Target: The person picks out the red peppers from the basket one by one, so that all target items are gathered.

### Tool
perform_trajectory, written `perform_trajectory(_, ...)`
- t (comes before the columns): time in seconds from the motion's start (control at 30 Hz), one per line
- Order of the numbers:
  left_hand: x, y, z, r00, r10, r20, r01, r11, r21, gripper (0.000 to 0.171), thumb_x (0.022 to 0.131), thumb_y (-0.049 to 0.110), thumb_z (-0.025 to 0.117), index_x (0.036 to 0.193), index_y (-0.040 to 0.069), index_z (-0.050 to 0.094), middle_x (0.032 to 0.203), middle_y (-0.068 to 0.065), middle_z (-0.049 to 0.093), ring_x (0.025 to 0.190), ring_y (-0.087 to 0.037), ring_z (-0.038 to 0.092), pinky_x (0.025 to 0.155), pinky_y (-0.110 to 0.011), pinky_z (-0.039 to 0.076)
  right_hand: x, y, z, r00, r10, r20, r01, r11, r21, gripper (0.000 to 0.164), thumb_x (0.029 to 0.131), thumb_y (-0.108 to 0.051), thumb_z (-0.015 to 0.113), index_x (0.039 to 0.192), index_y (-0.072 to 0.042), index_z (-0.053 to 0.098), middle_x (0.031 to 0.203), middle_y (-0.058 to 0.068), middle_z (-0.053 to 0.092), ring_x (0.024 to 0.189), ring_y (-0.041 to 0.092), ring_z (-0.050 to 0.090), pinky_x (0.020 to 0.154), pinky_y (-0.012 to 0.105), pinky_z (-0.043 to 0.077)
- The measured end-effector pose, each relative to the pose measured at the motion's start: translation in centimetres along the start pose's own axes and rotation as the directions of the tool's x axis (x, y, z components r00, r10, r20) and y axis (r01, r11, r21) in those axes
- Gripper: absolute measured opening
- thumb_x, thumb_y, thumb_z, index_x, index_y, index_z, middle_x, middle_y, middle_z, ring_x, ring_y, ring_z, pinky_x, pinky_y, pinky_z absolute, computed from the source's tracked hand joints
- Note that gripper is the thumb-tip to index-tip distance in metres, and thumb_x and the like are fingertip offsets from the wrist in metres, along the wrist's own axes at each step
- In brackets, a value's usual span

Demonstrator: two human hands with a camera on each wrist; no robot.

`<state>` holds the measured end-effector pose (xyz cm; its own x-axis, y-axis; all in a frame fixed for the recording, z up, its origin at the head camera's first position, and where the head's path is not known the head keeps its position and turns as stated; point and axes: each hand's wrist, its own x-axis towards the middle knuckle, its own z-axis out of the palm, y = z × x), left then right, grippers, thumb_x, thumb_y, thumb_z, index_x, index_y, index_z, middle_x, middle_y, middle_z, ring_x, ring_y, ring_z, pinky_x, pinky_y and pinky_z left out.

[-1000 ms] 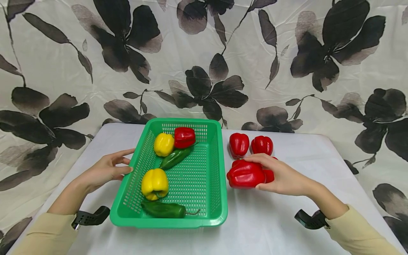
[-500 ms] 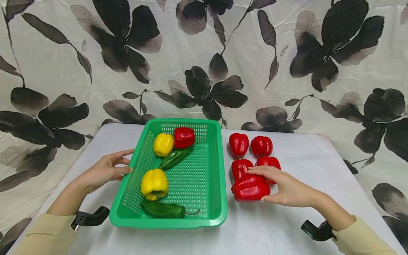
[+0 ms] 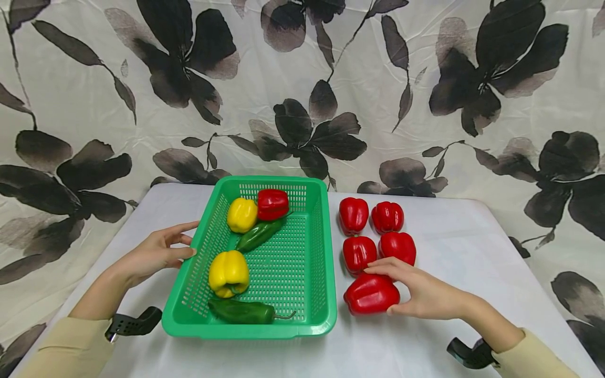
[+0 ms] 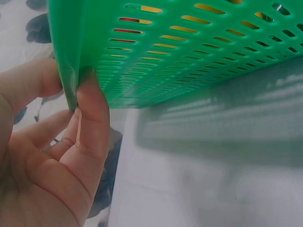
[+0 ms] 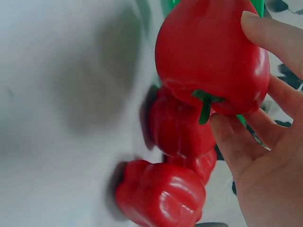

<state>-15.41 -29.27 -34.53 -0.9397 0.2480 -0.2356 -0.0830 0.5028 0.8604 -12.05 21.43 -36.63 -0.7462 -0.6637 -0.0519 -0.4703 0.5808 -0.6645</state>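
Note:
My right hand (image 3: 416, 291) grips a red bell pepper (image 3: 371, 295) between thumb and fingers, to the right of a green plastic basket (image 3: 312, 331). In the right wrist view, the held bell pepper (image 5: 208, 56) shows its green stem, and its shadow lies apart from it on the white surface. My left hand (image 3: 156, 254) pinches the basket's left rim; the left wrist view shows thumb and fingers on either side of that rim (image 4: 68, 71). Inside the basket are two yellow bell peppers (image 3: 229, 274), a red bell pepper (image 3: 273, 204) and two long green peppers (image 3: 243, 311).
Several more red bell peppers (image 3: 359, 254) stand in two rows right of the basket, just beyond the held one. Everything rests on a white-covered table (image 3: 454, 236). A floral cloth (image 3: 397, 94) hangs behind the table's far edge.
My right hand has drawn the red bell pepper toward the table's near side, uncovering the red peppers behind it. The left hand and basket keep their place.

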Motion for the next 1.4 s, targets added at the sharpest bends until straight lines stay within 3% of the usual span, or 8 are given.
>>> perform_trajectory(0.27,0.1,0.0,0.0,1.0,0.0,0.0,0.0,1.0,0.003,0.073,0.087,0.015,0.061,0.146,0.004,0.02,0.115,-0.025,0.044,0.084,-0.021,0.059,0.073,-0.033,0.054,0.2,0.5,0.5,0.999,-0.013,0.047,0.013,1.0,-0.004,0.073,0.07,-0.015,0.078,0.131,-0.036,0.044,0.133,-0.005,0.042,0.121,0.018,0.039,0.079,0.023,0.051)
perform_trajectory(0.87,0.1,0.0,0.1,1.0,-0.008,-0.002,0.008,1.0,0.007,0.073,0.087,0.016,0.061,0.147,0.005,0.02,0.116,-0.025,0.044,0.085,-0.022,0.058,0.073,-0.033,0.054,0.6,1.0,1.5,0.992,-0.097,0.081,0.097,0.995,0.0,0.067,0.072,-0.014,0.077,0.131,-0.025,0.049,0.133,0.0,0.044,0.121,0.018,0.039,0.083,0.026,0.051)
perform_trajectory(1.13,0.0,0.0,0.1,1.0,-0.005,-0.002,0.005,1.0,0.006,0.073,0.087,0.016,0.061,0.147,0.005,0.02,0.117,-0.026,0.043,0.085,-0.021,0.059,0.073,-0.033,0.054,0.3,1.0,1.5,0.991,-0.078,0.11,0.082,0.996,-0.03,0.067,0.075,-0.012,0.074,0.134,-0.025,0.045,0.142,-0.001,0.038,0.128,0.017,0.035,0.088,0.028,0.049)
perform_trajectory(1.4,0.0,-0.1,0.0,1.0,-0.002,-0.006,0.003,1.0,0.011,0.073,0.088,0.017,0.061,0.147,0.005,0.02,0.115,-0.025,0.043,0.084,-0.021,0.058,0.073,-0.033,0.054,0.2,0.9,1.7,0.985,-0.121,0.119,0.129,0.99,-0.058,0.07,0.077,-0.01,0.072,0.136,-0.029,0.041,0.144,0.002,0.033,0.13,0.019,0.031,0.088,0.029,0.049)
